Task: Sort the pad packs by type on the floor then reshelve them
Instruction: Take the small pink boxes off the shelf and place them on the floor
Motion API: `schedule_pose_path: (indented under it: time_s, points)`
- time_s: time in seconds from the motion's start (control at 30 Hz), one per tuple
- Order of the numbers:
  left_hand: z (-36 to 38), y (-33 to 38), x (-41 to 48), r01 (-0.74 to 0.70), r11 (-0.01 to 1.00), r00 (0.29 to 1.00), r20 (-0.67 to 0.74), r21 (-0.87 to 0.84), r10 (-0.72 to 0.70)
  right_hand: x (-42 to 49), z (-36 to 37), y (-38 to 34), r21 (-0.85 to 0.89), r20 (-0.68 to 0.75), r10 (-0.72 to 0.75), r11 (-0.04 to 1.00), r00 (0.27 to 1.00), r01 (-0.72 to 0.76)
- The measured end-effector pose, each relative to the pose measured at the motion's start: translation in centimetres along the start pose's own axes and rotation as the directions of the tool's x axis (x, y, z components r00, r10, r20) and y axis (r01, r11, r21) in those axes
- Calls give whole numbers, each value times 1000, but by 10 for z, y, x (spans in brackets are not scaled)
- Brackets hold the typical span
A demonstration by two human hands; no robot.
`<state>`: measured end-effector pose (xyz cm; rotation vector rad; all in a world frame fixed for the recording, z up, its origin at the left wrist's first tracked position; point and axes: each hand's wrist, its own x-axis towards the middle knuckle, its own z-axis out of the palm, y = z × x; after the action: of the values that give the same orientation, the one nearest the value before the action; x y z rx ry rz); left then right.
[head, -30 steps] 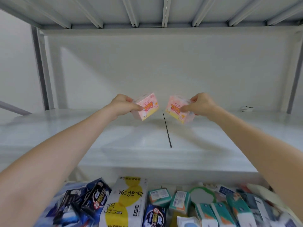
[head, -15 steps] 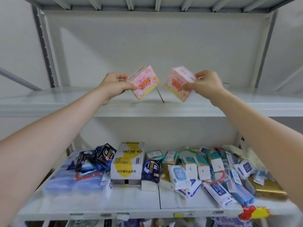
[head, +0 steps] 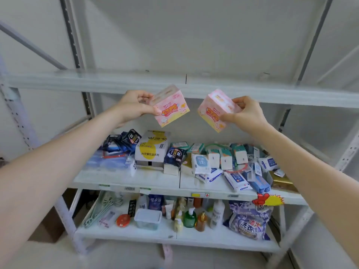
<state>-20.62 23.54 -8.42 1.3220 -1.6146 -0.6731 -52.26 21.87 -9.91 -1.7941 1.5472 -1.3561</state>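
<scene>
L hand pinches a pink pad pack, R hand its twin pack, level but apart, both tilted, just before upper shelf edge, floor well below.

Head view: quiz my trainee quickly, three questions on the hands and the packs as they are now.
1. True or false: the right hand is empty.
2. What does the left hand pinch? A) a pink pack B) a green bottle C) nothing
3. Fill in: of the three levels, the yellow-and-white box stands on the ___ one.
Key: 1 false, it holds the other pink pack; 2 A; 3 middle shelf.
</scene>
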Motion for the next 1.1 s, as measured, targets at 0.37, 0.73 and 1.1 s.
schedule_pose_path:
  time_s: [0.37, 0.73, 1.1]
  points:
    - [76, -133, -144, 195, 969, 949, 220, 152, -225, -190, 40, 109, -67, 156, 210, 977, 965, -202]
    - [150, -281, -288, 340, 900, 811, 398, 274, -428, -375, 103, 200, -120, 259, 484, 875, 836, -469]
    - [216, -394, -339, 470, 810, 712, 391, 351, -583, -446, 154, 313, -268, 358, 620, 785, 698, -559]
